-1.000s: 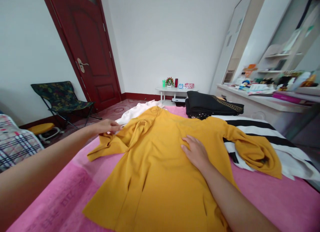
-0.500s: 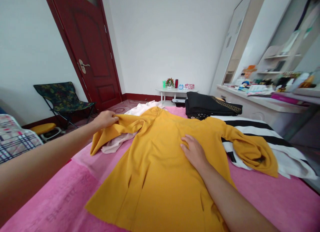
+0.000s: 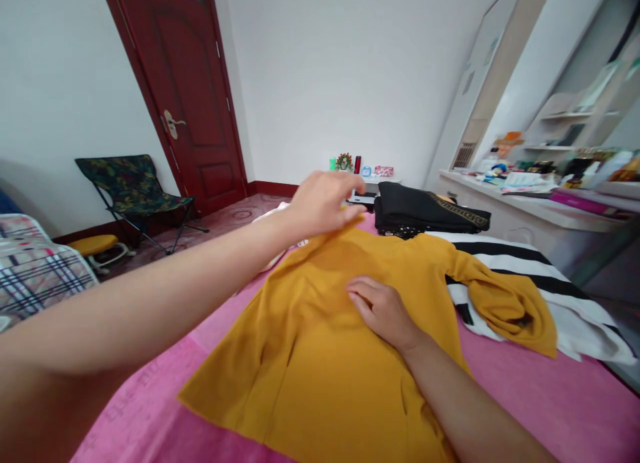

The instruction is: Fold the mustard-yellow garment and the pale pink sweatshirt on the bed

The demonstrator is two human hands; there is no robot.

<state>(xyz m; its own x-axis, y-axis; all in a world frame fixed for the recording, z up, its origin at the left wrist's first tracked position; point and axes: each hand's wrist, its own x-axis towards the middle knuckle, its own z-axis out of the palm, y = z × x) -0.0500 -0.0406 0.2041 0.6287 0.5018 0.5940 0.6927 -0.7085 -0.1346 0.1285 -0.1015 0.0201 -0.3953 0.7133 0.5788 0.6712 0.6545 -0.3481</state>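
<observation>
A yellow dress (image 3: 345,370) lies spread on a pink bed cover (image 3: 510,390). My left hand (image 3: 327,200) is raised above its upper left side, fingers bent and closed on the left sleeve; the hand hides part of the cloth. On the chest of the dress rests my right hand (image 3: 383,310), palm down, fingers loosely curved and not gripping the cloth. The right sleeve (image 3: 515,310) lies bunched on a black-and-white striped garment (image 3: 585,316). A pale garment (image 3: 270,260) is partly hidden beyond my left forearm.
Folded black clothing (image 3: 425,206) lies at the bed's far side. Behind it stands a low white table (image 3: 387,180) with small items. A cluttered counter (image 3: 530,190) runs along the right. A camouflage folding chair (image 3: 135,186) and yellow stool (image 3: 93,243) stand at left.
My left hand has carried the left sleeve up and rightward, over the body of the dress. My right hand stays on the chest, shifted slightly left, its fingers more curved.
</observation>
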